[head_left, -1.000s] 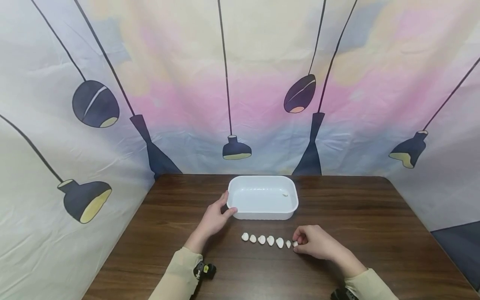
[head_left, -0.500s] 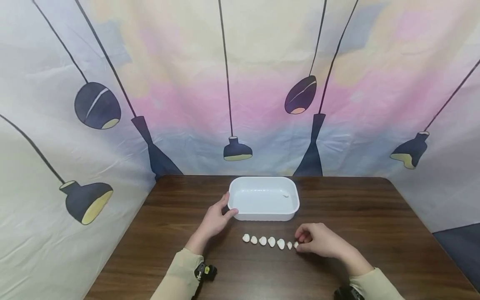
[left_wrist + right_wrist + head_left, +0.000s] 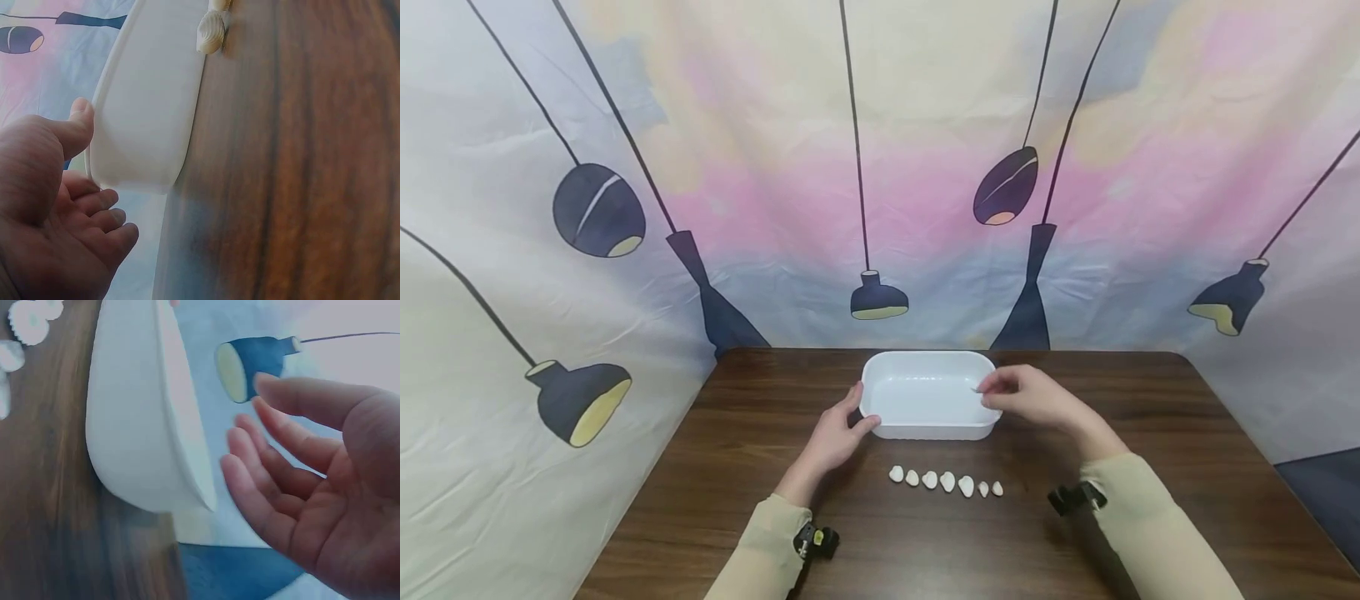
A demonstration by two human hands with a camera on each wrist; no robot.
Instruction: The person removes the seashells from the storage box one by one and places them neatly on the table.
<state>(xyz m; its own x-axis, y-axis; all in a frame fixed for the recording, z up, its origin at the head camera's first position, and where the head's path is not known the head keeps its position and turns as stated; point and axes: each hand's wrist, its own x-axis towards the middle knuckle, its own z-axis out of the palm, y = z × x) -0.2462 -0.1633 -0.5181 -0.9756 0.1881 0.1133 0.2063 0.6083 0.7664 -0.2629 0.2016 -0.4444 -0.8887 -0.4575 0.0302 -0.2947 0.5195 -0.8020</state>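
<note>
A white rectangular tray [image 3: 936,432] with a raised rim stands on the brown wooden table. My left hand [image 3: 833,433] grips its left end, thumb at the front corner and fingers along the side; in the left wrist view the thumb and fingertips meet the tray wall [image 3: 147,94]. Over the tray's right rim reaches my right hand [image 3: 1030,398], its fingertips right at a small shell [image 3: 976,390] inside. In the right wrist view the right hand [image 3: 312,481] has loosely bent fingers, with nothing seen between thumb and forefinger. Several white seashells [image 3: 948,482] lie in a row before the tray.
The wooden table [image 3: 1150,467] ends at the back against a printed cloth [image 3: 925,208] with painted lamps. Black camera mounts sit on both wrists, the left one [image 3: 815,541] and the right one [image 3: 1075,498] close over the table.
My right hand has left the last shell at the right end of the row and moved up and away to the tray. My left hand has stayed on the tray.
</note>
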